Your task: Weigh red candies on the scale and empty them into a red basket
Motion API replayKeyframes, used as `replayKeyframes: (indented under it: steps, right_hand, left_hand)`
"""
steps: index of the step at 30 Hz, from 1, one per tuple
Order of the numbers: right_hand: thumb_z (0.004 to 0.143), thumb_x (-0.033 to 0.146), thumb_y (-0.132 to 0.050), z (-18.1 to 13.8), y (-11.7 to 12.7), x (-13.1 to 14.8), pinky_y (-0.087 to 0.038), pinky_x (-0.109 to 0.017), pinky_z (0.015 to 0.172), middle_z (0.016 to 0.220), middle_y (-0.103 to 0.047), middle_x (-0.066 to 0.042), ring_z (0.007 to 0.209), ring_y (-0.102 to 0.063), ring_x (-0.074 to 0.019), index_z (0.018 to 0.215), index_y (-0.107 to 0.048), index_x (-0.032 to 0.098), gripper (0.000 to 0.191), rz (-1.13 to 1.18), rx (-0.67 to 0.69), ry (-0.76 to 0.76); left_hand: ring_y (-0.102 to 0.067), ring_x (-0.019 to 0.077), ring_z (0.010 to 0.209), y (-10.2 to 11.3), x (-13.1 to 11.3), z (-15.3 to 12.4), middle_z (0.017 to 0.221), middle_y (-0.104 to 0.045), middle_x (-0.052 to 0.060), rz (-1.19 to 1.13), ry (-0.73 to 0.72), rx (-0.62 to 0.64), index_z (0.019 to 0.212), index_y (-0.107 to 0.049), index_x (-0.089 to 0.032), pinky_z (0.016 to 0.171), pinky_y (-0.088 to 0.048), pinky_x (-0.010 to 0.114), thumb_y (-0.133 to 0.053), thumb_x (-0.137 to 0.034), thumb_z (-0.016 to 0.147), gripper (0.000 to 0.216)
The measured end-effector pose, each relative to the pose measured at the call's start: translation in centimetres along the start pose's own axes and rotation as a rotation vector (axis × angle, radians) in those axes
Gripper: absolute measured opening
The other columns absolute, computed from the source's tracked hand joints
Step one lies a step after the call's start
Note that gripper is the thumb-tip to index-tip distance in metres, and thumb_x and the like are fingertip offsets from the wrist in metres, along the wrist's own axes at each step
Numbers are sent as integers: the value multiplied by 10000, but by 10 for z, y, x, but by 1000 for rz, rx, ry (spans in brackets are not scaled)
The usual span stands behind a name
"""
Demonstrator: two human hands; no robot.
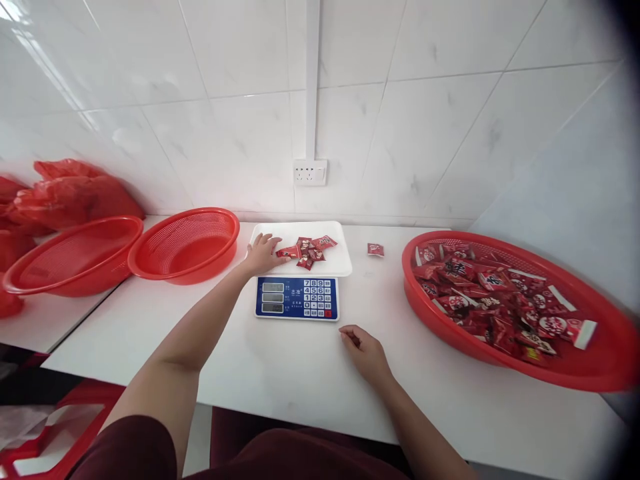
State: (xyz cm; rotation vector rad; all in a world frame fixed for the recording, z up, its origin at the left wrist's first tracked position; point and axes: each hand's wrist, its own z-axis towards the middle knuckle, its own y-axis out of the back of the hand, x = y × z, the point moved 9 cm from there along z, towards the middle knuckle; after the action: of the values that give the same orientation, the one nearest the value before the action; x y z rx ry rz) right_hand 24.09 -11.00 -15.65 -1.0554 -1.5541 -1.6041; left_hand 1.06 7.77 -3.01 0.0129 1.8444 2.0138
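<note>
The digits on the scale (297,298) cannot be read, and the print on the red candy packets (309,252) is too small to make out. The right edge of the view darkens, cutting off part of the big red basket (590,373) heaped with wrapped sweets; at the far left, red plastic bags (70,197) are partly out of frame.

The left hand (263,253) reaches forward with the arm nearly straight, palm down on the scale's white tray (300,233), fingers spread and flat, their tips touching the nearest packet of the small pile; its grip is open and closed around nothing. The right hand (364,350) rests on the white surface (280,373) just in front of the scale's keypad, fingers loosely curled, holding nothing that shows.

One stray packet (375,250) lies on the surface between tray and big basket. Two empty red baskets (185,243) sit left of the scale.
</note>
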Motion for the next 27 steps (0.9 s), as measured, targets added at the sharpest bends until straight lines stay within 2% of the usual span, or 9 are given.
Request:
replayKeyframes:
  steps: [4, 9, 14, 18, 22, 25, 27]
  right_hand:
    - [766, 393, -464, 0, -1, 1, -446, -279, 609, 706, -640, -11, 645, -572, -169, 840, -623, 207, 255, 14, 12, 14]
    - [757, 390, -474, 0, 1, 3, -454, -284, 615, 712, -648, -14, 644, -578, -171, 833, -629, 210, 249, 30, 16, 11]
    - [753, 381, -481, 0, 2, 4, -463, -300, 639, 739, -658, -21, 678, -594, -182, 829, -631, 214, 237, 50, 22, 16]
    - [762, 385, -473, -1, 0, 2, -465, -308, 656, 752, -655, -20, 697, -594, -188, 843, -623, 221, 237, 47, 40, 0]
    - [760, 384, -479, -1, 1, 1, -461, -305, 636, 726, -650, -14, 670, -587, -185, 839, -624, 223, 231, 41, 34, -4]
    - [766, 377, -477, -2, 0, 0, -454, -300, 635, 736, -649, -13, 678, -582, -181, 846, -624, 223, 229, 30, 41, -2]
    - [772, 375, -469, -2, -1, -1, -452, -300, 642, 754, -650, -15, 694, -582, -182, 856, -622, 222, 232, 33, 51, -1]
  left_hand:
    - [-350, 295, 1212, -8, -8, 8, 1228, -494, 77, 5, -89, 23, 1159, -515, -247, 981, -289, 476, -528, -589, 713, 562]
    - [-432, 263, 1115, -8, -19, 9, 1120, -550, 73, -4, -171, -16, 973, -623, -210, 917, -377, 351, -526, -501, 744, 383]
    - [-474, 252, 1027, -1, -28, 5, 970, -608, 76, 53, -177, -72, 831, -612, -189, 831, -418, 332, -533, -404, 757, 240]
    - [-494, 242, 981, 7, -30, 3, 863, -610, 82, 87, -112, -124, 799, -569, -190, 751, -426, 315, -475, -386, 807, 217]
    - [-525, 225, 916, 24, -22, 2, 868, -592, 83, 69, -18, -173, 858, -541, -199, 670, -409, 290, -359, -414, 872, 281]
    - [-531, 229, 908, 51, -8, 0, 894, -590, 81, 93, 40, -263, 885, -529, -212, 624, -390, 275, -344, -424, 875, 281]
    - [-535, 239, 900, 73, 11, -4, 896, -598, 77, 125, 105, -314, 885, -528, -222, 597, -379, 270, -344, -463, 862, 304]
